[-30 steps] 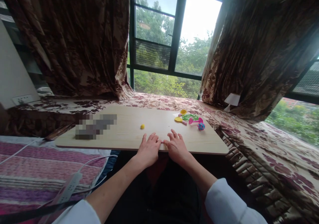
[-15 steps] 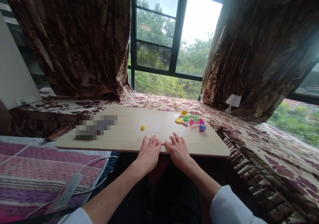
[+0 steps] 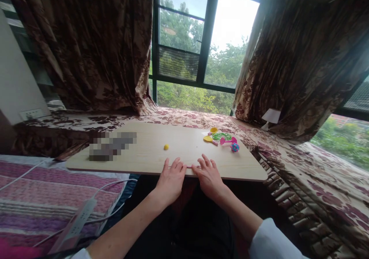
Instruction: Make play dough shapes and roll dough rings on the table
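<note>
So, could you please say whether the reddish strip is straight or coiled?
Straight where visible: the strip spans between left hand and right hand.

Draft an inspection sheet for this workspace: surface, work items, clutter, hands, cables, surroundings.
Surface: pale wood-grain tabletop, rounded corners.
Work items: thin reddish strand near the front edge, visible between the hands.
Clutter: small yellow lump beyond the left hand; yellow-headed pieces, green openwork piece, pink dumbbell-shaped piece and blue-pink knobbly ball at right; pixelated patch at left, contents unreadable.
Hands: left hand and right hand palms down, fingers over the strand.
Cables: white cable and power strip, lower left, off the tabletop.
Surroundings: window, patterned curtains, white-shaded lamp, striped bedspread.
</note>
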Tool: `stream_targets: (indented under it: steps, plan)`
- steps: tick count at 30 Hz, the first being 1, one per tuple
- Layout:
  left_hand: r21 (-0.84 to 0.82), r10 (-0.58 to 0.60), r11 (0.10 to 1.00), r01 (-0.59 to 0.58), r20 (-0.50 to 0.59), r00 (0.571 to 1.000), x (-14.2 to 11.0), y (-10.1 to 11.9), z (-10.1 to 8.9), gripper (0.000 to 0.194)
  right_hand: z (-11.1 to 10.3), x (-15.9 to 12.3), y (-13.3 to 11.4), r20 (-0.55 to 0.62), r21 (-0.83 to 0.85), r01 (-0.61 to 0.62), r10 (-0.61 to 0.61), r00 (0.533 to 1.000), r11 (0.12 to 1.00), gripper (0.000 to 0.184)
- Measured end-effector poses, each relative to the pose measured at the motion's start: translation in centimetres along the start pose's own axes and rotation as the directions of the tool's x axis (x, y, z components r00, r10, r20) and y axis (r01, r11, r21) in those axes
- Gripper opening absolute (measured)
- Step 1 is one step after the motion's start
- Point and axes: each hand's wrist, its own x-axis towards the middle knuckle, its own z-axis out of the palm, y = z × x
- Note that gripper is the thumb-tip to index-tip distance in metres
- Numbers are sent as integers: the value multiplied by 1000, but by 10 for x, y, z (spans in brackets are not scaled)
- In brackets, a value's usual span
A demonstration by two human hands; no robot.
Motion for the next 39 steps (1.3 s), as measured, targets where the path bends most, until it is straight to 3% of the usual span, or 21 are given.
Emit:
stream_targets:
  steps: [3,9,16,21,25,30,39]
  plan:
    - [-3,0,1000,-1,-6,1000,-4,1,0,50,1,-7,0,-30,-3,20,-20,999,1000,42]
    - [6,-15,1000,15,18,1000,10,0,-1,48,-4,11,-1,1,-27,-18,18,1000,999,37]
    - [-15,11,1000,-11,-19,1000,-8,-2,0,51,-1,-10,-1,-22,-31,24,-25,999,999,43]
    - [-38,-44,998,45,27,999,7,-6,0,50,-3,10,14,41,-5,-41,41,998,999,38]
    - [-50,-29,998,30,18,999,12,-10,3,53,1,20,23,2,20,-108,108,994,994,39]
    - [-52,-34,998,35,13,999,9,-10,4,50,1,13,13,1,55,-15,15,1000,998,41]
    - [-73,-55,996,54,-7,998,-4,-31,-1,50,-12,2,-1,13,40,16,-17,1000,999,40]
